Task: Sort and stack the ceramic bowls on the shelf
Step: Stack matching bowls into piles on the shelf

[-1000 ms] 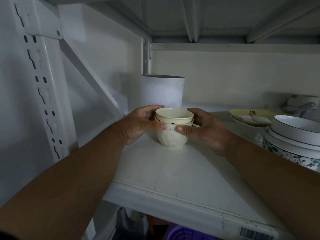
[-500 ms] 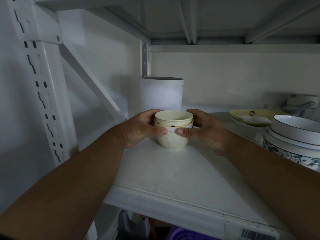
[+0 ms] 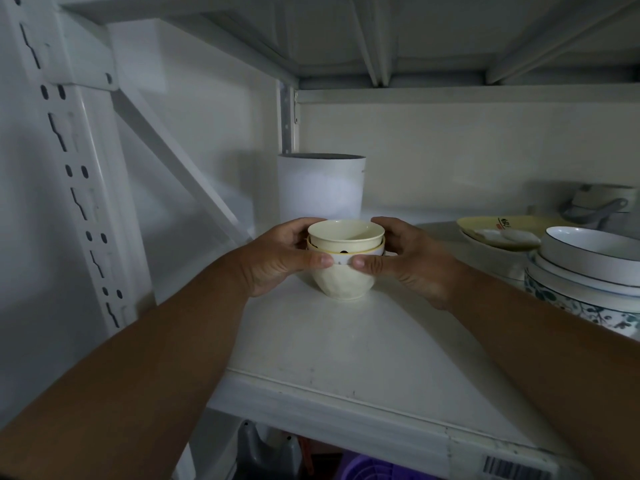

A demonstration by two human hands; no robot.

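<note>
Bowls [image 3: 346,261], small and cream, sat nested as one stack toward the shelf's [image 3: 346,358] back left corner, base on the shelf; left hand [image 3: 277,261] and right hand [image 3: 405,265] each wrapped it, grip clamped on its sides; judged partly done, small bowls gathered. At the right edge a wider stack of plates and bowls [image 3: 588,271] stood apart; behind it a yellow dish [image 3: 491,225] held something white, unclear; white cylinder [image 3: 320,187] behind, contents hidden; these looked unsorted.

Three nested cream bowls [image 3: 345,271]; one white canister [image 3: 321,187]; two hands.
</note>
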